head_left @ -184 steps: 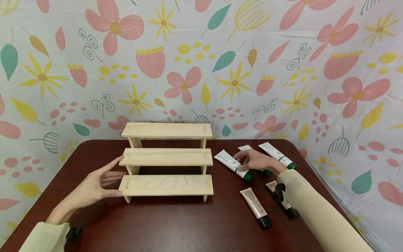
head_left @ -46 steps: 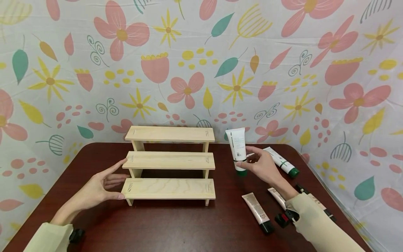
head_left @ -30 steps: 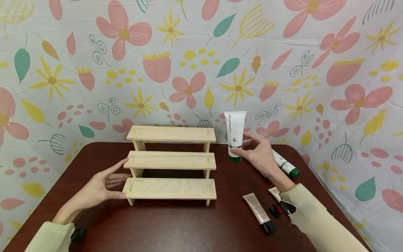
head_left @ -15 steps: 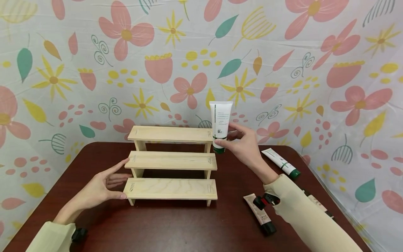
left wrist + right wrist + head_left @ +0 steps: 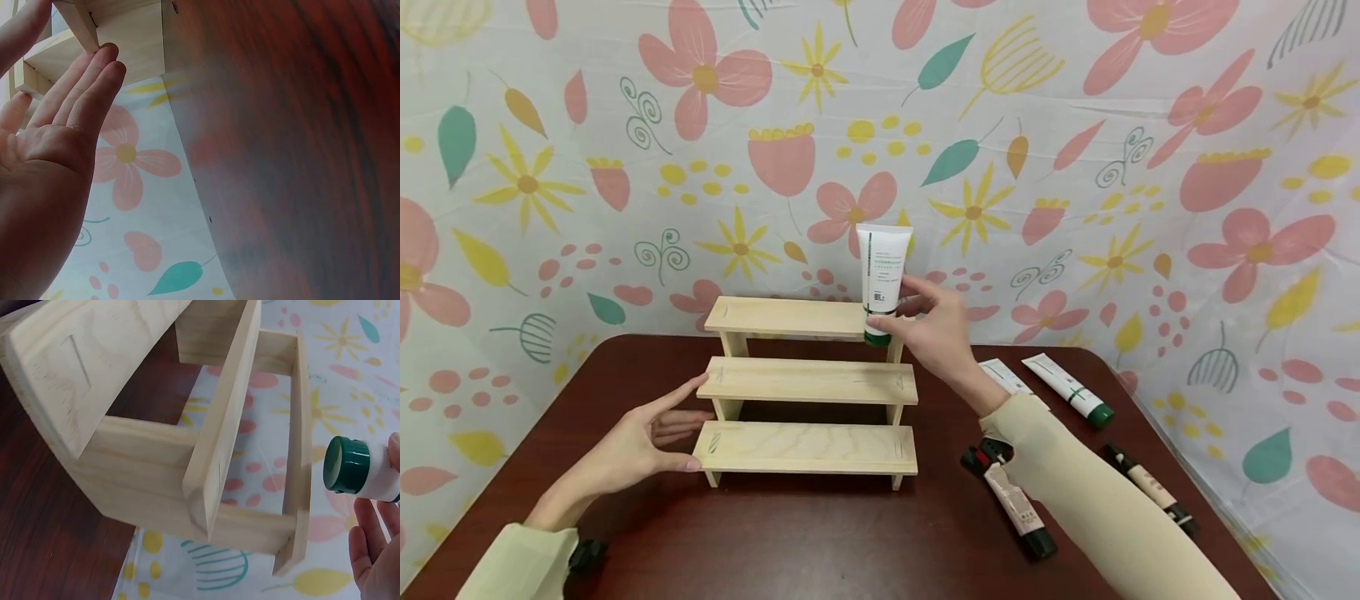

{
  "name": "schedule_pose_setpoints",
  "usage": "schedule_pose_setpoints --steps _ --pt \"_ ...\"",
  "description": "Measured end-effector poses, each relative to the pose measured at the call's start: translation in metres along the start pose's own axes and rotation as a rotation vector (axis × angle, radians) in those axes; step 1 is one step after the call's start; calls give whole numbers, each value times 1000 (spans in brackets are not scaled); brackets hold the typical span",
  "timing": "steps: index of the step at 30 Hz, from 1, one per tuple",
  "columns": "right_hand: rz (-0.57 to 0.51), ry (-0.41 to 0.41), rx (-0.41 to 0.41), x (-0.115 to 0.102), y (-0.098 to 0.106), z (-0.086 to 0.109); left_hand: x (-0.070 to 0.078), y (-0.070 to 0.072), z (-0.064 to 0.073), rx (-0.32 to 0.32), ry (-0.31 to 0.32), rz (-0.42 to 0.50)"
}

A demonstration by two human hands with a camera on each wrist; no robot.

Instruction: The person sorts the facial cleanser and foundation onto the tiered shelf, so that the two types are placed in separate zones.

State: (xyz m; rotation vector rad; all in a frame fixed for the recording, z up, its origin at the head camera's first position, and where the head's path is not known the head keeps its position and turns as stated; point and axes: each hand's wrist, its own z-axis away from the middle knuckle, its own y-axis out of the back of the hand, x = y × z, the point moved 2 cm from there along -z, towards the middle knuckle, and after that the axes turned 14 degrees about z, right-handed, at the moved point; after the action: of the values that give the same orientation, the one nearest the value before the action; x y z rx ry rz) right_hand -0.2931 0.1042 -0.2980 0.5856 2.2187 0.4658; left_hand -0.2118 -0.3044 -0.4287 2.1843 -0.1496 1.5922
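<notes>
Right hand [image 5: 934, 332] pinches the green-capped squeeze tube [image 5: 883, 268], best kept upright while left hand [image 5: 625, 446], fingers extended, steadies the wooden riser [image 5: 808, 379].

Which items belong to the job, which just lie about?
In use:
three-tier wooden stand, left hand touching
white squeeze tube, right hand gripping

Apparently idle:
two other white tubes
pinkish black-capped tube
beige-and-black item, far right

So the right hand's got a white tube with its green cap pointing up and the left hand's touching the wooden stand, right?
No, the green cap points down, as the head view shows. The right hand holds the white tube and the left hand touches the wooden stand.
</notes>
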Motion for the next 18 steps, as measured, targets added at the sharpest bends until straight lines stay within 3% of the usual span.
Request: schedule_pose_setpoints --steps 18 --pt "-70 -50 -48 -17 -53 -19 1 0 0 -1 33 -1"
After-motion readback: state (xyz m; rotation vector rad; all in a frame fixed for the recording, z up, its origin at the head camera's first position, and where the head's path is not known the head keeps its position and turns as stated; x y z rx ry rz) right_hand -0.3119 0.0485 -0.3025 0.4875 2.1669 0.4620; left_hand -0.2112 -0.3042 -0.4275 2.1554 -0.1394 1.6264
